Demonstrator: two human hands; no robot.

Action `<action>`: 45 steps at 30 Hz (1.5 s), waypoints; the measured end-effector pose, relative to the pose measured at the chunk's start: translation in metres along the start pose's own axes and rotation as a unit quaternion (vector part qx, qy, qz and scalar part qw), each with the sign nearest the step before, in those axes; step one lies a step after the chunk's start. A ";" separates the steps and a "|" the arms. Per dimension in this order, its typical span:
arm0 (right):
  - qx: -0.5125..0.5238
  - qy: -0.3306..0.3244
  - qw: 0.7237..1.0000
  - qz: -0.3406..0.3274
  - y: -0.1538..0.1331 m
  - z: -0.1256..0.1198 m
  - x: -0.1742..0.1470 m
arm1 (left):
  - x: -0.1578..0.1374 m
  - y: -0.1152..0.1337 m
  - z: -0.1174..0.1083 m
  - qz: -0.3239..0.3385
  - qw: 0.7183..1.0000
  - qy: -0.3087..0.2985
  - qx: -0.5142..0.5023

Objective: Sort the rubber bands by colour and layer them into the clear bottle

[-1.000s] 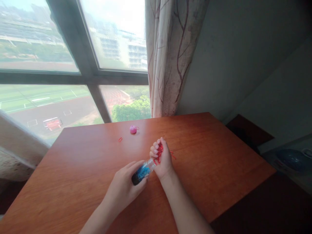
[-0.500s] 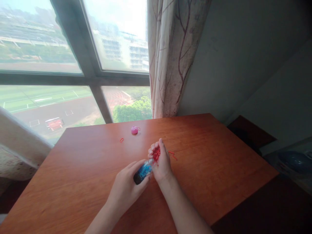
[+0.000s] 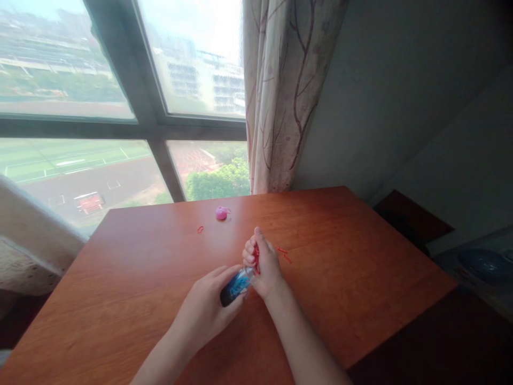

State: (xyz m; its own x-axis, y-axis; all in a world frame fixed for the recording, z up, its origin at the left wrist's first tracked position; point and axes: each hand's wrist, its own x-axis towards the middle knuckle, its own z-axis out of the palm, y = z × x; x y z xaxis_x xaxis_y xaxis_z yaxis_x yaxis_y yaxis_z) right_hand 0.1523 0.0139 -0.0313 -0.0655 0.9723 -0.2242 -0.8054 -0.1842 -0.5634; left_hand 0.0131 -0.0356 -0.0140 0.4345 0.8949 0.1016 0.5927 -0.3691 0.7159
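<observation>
My left hand (image 3: 208,299) is closed around a small clear bottle (image 3: 237,286) with blue contents, held tilted with its mouth toward my right hand (image 3: 266,267). That hand is cupped, its fingers curled around a bunch of red rubber bands (image 3: 257,259) and its thumb pointing up. The bottle's mouth touches or nearly touches the palm. Just right of my right hand, a couple of loose red bands (image 3: 285,255) lie on the table. Farther back are another red band (image 3: 200,229) and a pink rounded piece with a thin loop (image 3: 221,213).
The brown wooden table (image 3: 132,299) reaches back to a window (image 3: 160,128). A patterned curtain (image 3: 280,107) hangs behind its far edge, with a grey wall (image 3: 380,107) to the right.
My right hand has closed more tightly over the red rubber bands, its thumb shifting left. The bottle in my left hand is tilted slightly flatter. The loose pieces on the table have stayed put.
</observation>
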 end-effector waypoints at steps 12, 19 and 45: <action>0.022 0.061 0.990 -0.126 0.009 0.008 -0.006 | 0.003 0.007 0.009 -0.058 0.989 0.058 -0.125; 0.061 0.056 0.992 -0.094 0.007 0.007 -0.006 | 0.003 0.006 0.010 -0.065 0.990 0.062 -0.105; 0.077 0.018 0.996 -0.044 0.000 0.005 -0.006 | 0.002 0.012 0.004 -0.044 0.995 0.045 -0.082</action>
State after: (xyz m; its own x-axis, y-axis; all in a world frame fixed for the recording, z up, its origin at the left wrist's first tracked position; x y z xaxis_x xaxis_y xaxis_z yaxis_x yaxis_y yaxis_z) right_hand 0.1498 0.0087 -0.0256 0.0295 0.9773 -0.2096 -0.8882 -0.0705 -0.4539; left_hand 0.0236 -0.0396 -0.0083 0.3194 0.9433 0.0904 0.5032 -0.2496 0.8273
